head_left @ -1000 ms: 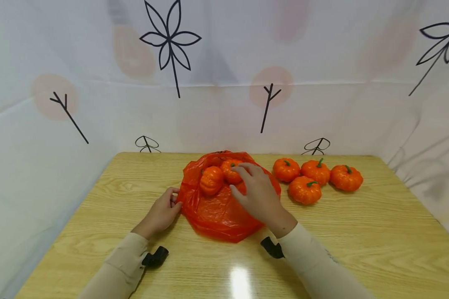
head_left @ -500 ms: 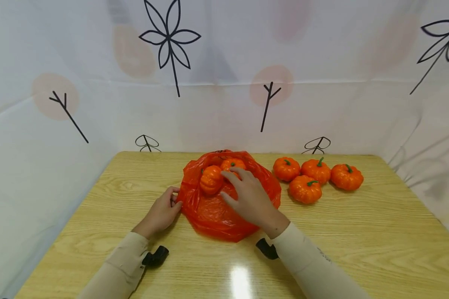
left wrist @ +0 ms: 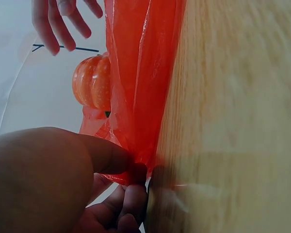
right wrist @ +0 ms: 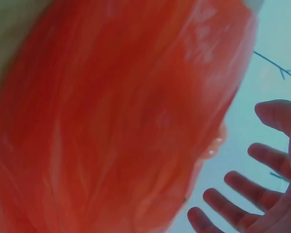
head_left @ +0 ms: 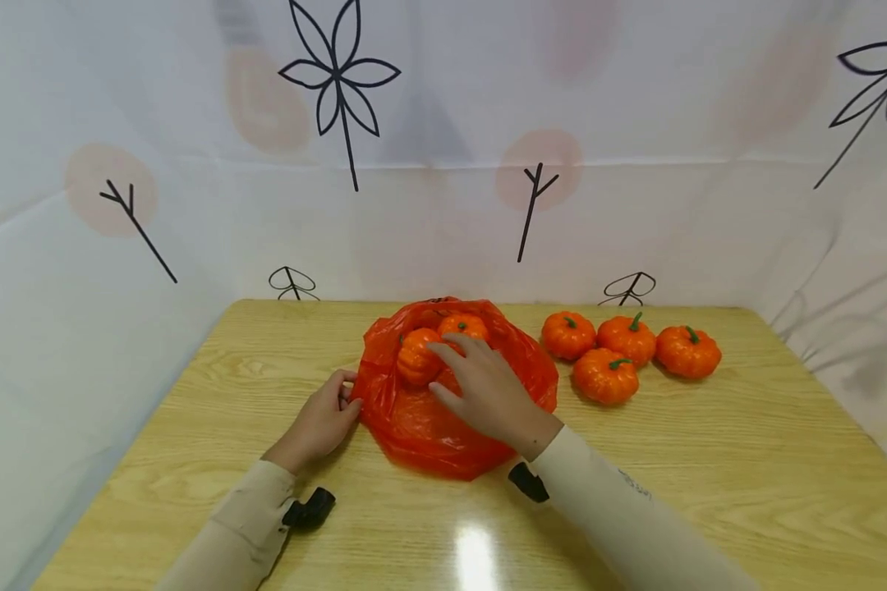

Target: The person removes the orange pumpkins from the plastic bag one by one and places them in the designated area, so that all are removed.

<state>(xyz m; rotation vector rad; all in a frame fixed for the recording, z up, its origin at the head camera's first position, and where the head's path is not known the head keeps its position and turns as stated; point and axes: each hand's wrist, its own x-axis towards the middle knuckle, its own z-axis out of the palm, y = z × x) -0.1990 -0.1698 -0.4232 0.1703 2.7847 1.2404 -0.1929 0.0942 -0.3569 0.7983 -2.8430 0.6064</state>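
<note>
A red plastic bag (head_left: pixel 443 450) lies spread on the table with its mouth turned up. Inside it sit two small orange pumpkins, one with its ribbed side showing (head_left: pixel 415 359) and another behind it (head_left: pixel 463 325). My left hand (head_left: pixel 325 417) pinches the bag's left edge between thumb and fingers, as the left wrist view shows up close on the bag (left wrist: pixel 145 77). Over the bag's opening hovers my right hand (head_left: pixel 488 392), fingers spread and holding nothing; the pumpkins are just beyond its fingertips. In the right wrist view those fingers (right wrist: pixel 247 189) are apart from the bag.
Several more orange pumpkins with green stems stand right of the bag: a near one (head_left: pixel 606 377), others behind it (head_left: pixel 569 335), and one farthest right (head_left: pixel 689 353). A white printed cloth (head_left: pixel 429 230) hangs behind the wooden table (head_left: pixel 739 460).
My right hand has shifted left over the bag, staying spread. The left hand keeps its pinch on the bag's edge, and the pumpkins have stayed where they were.
</note>
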